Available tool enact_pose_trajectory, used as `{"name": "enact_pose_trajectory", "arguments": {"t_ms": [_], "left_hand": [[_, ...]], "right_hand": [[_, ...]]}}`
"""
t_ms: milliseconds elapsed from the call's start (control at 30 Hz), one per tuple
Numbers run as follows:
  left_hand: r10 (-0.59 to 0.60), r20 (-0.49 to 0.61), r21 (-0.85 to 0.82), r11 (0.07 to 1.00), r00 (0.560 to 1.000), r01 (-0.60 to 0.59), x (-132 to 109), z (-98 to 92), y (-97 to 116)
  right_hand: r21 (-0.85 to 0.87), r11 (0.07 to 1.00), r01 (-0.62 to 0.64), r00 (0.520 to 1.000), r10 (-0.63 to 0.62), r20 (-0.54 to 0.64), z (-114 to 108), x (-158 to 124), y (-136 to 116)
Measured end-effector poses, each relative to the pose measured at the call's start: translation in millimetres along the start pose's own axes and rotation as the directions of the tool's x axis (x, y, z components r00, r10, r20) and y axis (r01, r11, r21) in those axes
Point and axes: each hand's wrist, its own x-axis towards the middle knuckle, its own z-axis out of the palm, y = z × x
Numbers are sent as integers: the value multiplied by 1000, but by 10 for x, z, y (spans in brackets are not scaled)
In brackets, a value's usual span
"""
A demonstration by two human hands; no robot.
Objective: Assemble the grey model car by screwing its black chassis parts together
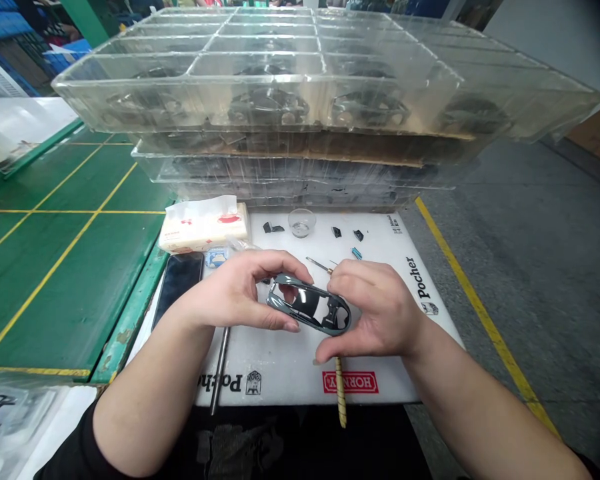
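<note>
A dark grey model car body shell [307, 301] with open window gaps is held up above the white mat, tilted down to the right. My left hand [245, 290] pinches its left end, fingers on top and thumb along the near side. Curled around the right end, my right hand [373, 303] has its fingers at the upper edge and its thumb lower down. Beyond the right hand, a thin metal tool tip [320, 265] shows. A yellow wrapped stick [341, 393] pokes out below that hand; its upper part is hidden.
Stacked clear plastic trays [270, 107] with car bodies stand behind the mat [280, 373]. Around it lie a tissue pack [205, 230], phone [180, 283], metal rod [221, 370], small clear cup [301, 223], small dark parts [336, 232] and a blue piece [357, 253].
</note>
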Motion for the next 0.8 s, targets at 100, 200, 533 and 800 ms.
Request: {"name": "enact_pose_trajectory", "arguments": {"t_ms": [100, 200, 533, 800], "left_hand": [[-2, 1, 9, 1000, 1000, 2, 4, 8, -18], [-9, 9, 15, 1000, 1000, 9, 7, 13, -19], [-24, 83, -16, 1000, 996, 25, -13, -11, -27], [-15, 127, -44, 999, 992, 20, -12, -3, -60]], "right_hand": [[1, 999, 40, 999, -40, -28, 3, 8, -30], [33, 999, 23, 1000, -23, -7, 8, 6, -58], [44, 999, 10, 1000, -11, 22, 14, 20, -177], [70, 994, 78, 997, -76, -33, 31, 49, -234]]}}
